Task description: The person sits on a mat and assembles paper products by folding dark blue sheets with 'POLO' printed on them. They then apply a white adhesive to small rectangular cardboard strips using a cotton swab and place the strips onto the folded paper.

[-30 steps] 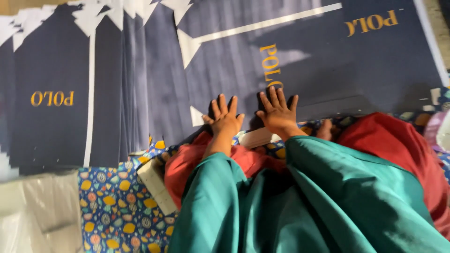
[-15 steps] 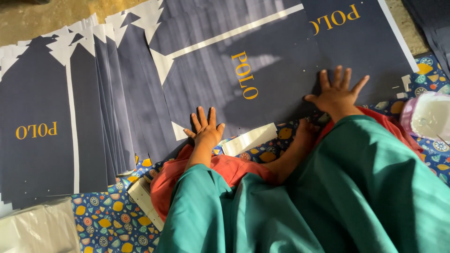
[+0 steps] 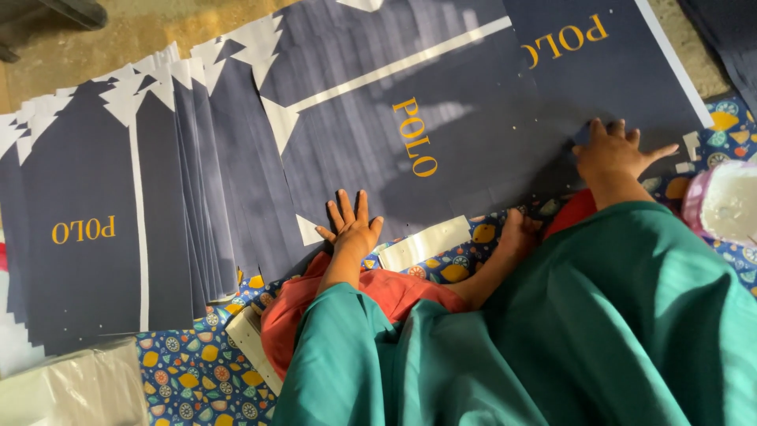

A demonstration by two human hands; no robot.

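Navy printed sheet [image 3: 441, 102] under two hands, left [image 3: 352, 227] and right [image 3: 613, 155], both spread flat; one fanned stack [image 3: 118, 205] alongside.

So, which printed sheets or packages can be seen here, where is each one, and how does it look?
Large printed sheet: centre, under left hand and right hand; dark navy, pale stripe, yellow lettering.
Fanned stack of sheets: left; navy, white notched tops, yellow lettering.
Clear plastic bag: bottom left; whitish, crumpled.
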